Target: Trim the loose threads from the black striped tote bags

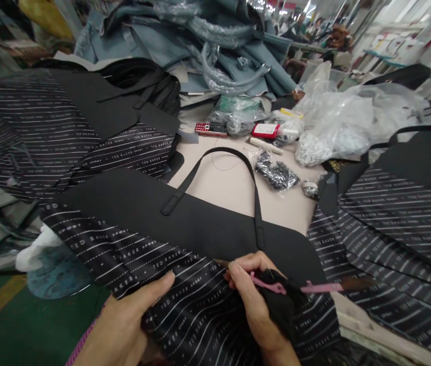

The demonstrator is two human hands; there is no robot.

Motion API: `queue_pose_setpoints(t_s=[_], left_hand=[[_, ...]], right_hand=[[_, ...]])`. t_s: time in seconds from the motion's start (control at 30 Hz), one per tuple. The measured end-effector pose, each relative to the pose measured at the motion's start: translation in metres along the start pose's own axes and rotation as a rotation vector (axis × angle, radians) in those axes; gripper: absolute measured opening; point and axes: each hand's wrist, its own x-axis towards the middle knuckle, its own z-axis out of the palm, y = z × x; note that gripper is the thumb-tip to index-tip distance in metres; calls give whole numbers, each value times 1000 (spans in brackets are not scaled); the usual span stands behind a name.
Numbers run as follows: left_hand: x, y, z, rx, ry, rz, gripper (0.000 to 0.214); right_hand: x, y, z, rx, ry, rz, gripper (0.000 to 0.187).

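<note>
A black panel (131, 198) with a curved strap handle (251, 173) and black lining printed with white lines and lettering (184, 284) lies in front of me. My left hand (127, 320) grips the lining at its near left part, thumb on top and fingers underneath, hidden. My right hand (253, 295) is closed around a slim pink tool (270, 284), whose kind I cannot make out. A narrow brownish tip shows by its fingertips, over the lining. Dark cloth (282, 302) is bunched beside this hand and partly covers the tool.
Similar bag pieces lie in a pile at left (74, 117) and at right (406, 203). Behind are blue-grey pieces with wrapped handles (234, 66), a red phone (210, 128), a red-and-white bottle (266, 130), a bag of black bits (274, 172) and plastic bags (356, 119).
</note>
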Motion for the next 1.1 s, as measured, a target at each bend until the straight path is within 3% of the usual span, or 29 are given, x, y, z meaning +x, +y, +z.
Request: queue_pose_setpoints(t_s=[0.17,0.27,0.37,0.6,0.87,1.0,1.1], left_hand=[[-7,12,55,-129,43,68,22],[2,13,71,-53,7,46,14],[5,8,66,-64,-23,17,10],[1,-16,37,-178,-46,-69,13],[11,-22,27,-190,-126,-107,12],[18,-29,17,-169,-238,-102,32],[19,-31,15,-165,-256,-100,37]], right_hand=[[-1,-6,3,6,21,20,32],[0,-9,5,-18,27,-17,34],[0,-9,5,-16,30,2,34],[-13,-15,14,-68,16,28,36],[-24,-20,23,-129,46,-18,31],[-23,-18,22,-214,50,-66,30],[-23,-19,23,-253,63,-77,30]])
